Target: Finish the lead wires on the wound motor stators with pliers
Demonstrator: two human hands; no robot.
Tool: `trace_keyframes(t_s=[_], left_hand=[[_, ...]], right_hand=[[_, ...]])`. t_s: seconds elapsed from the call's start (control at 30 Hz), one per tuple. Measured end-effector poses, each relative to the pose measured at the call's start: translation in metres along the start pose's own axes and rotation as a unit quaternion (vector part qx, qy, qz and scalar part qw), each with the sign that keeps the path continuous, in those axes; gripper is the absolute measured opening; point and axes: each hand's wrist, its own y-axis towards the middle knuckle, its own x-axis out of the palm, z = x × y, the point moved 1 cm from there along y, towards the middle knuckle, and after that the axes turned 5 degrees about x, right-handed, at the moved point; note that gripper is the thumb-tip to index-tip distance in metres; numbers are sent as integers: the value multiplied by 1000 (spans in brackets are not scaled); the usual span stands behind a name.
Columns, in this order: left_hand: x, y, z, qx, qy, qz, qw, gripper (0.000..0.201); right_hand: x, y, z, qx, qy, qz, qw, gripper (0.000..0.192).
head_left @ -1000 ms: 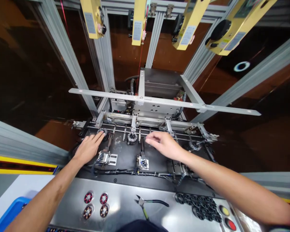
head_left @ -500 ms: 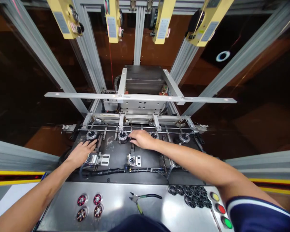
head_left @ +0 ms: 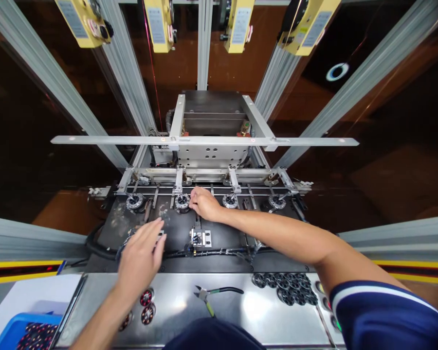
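Observation:
My right hand [head_left: 206, 204] is closed in a pinch beside the second round holder from the left [head_left: 182, 201]. Whatever its fingertips grip is too small to make out. Over the front of the dark machine plate [head_left: 111, 232], my left hand [head_left: 139, 255] hangs open and slightly blurred, with nothing in it. Behind it is the leftmost round holder [head_left: 135, 201], and the other two [head_left: 229, 201] [head_left: 277, 201] stand to the right of my right hand. On the steel shelf lie diagonal cutters [head_left: 205, 294] and several small wound cores [head_left: 148, 313], partly covered by my left forearm.
Black cores [head_left: 290, 289] are heaped on the shelf's right side. A blue bin [head_left: 12, 326] with many wound cores stands at lower left. A long metal bar [head_left: 211, 141] crosses above the holders. Yellow wire units [head_left: 237, 26] hang overhead. My right sleeve partly covers the buttons.
My left hand has left the leftmost holder and come back toward me and right. The right hand stays by the second holder, fingers drawn closer together. The view has shifted, showing the blue bin.

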Motion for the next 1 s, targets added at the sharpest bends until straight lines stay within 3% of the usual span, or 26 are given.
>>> trace_keyframes(t_s=[0.1, 0.17, 0.27, 0.4, 0.6, 0.73, 0.83, 0.9, 1.0], left_hand=[[51, 18, 10, -13, -2, -33, 999, 43], [74, 31, 8, -21, 0, -53, 998, 47], [90, 45, 3, -22, 8, -86, 996, 49], [93, 52, -3, -13, 19, -123, 992, 50], [95, 52, -7, -4, 23, -157, 987, 53], [95, 53, -6, 1, 27, -162, 986, 57], [94, 54, -7, 9, 23, -158, 987, 58], [91, 54, -11, 15, 11, -150, 988, 59], [76, 52, -12, 16, -23, -120, 992, 58]], right_hand=[[-1, 15, 6, 111, 44, -32, 992, 15], [1, 31, 7, 177, 67, -69, 979, 19], [4, 53, 6, 257, 94, -95, 957, 22], [4, 64, 9, 311, 139, -62, 938, 23], [9, 54, 18, 267, 229, -42, 935, 27], [6, 53, 7, 251, 231, -51, 939, 27], [-16, 37, -10, 223, 211, -30, 951, 25], [-40, 8, -13, 182, 203, -12, 962, 22], [-84, -53, 10, 140, 191, 10, 972, 16]])
